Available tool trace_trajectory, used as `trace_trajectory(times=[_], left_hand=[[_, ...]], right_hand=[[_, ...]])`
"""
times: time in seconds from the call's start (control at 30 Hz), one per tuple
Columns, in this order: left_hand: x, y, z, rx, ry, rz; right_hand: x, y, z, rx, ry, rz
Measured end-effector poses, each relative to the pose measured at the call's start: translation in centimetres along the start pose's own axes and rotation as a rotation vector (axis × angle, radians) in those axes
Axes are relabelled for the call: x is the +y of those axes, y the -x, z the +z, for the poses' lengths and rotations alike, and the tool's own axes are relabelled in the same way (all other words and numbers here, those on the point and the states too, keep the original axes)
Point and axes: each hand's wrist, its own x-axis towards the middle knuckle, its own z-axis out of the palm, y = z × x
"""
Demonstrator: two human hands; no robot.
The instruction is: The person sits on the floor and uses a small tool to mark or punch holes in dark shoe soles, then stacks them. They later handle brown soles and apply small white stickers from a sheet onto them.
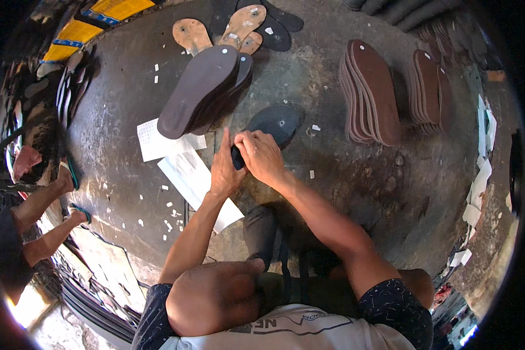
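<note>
A black shoe sole [277,123] lies tilted in front of me, its toe end pointing away to the upper right and a small pale mark on it. My left hand [223,167] grips its near end from the left, index finger stretched out past the edge. Over that same end my right hand [258,153] presses with curled fingers, which hide whatever is between them. Just beyond my hands stands a stack of dark brown soles [198,87], a small white dot sticker on the top one. A white label sheet [150,142] sits partly under this stack, and a longer sheet [186,181] lies nearer.
Two stacks of reddish-brown soles, one large [376,93] and one narrow [426,87], stand on the right. Tan foot-shaped pieces [191,34] and black soles [276,35] lie at the back. White paper scraps [172,224] dot the floor. Another person's legs [46,204] are at the left.
</note>
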Motion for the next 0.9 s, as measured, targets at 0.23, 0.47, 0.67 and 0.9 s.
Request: trace_trajectory(times=[0.23, 0.47, 0.67, 0.9], left_hand=[[0.3, 0.7, 0.4, 0.045, -0.017, 0.046], [3.6, -2.6, -4.7, 0.152, -0.207, 0.342], [4.9, -9.5, -16.8, 0.230, -0.334, 0.060], [5.9, -2.6, -7.7, 0.143, -0.147, 0.262]], right_hand=[[-0.3, 3.9, -1.5, 0.033, -0.209, 0.134], [0.2, 0.1, -6.5, 0.176, -0.506, 0.245], [3.0, -1.3, -11.2, 0.478, -0.718, 0.215], [7.3, 0.7, -10.0, 0.493, -0.632, 0.513]])
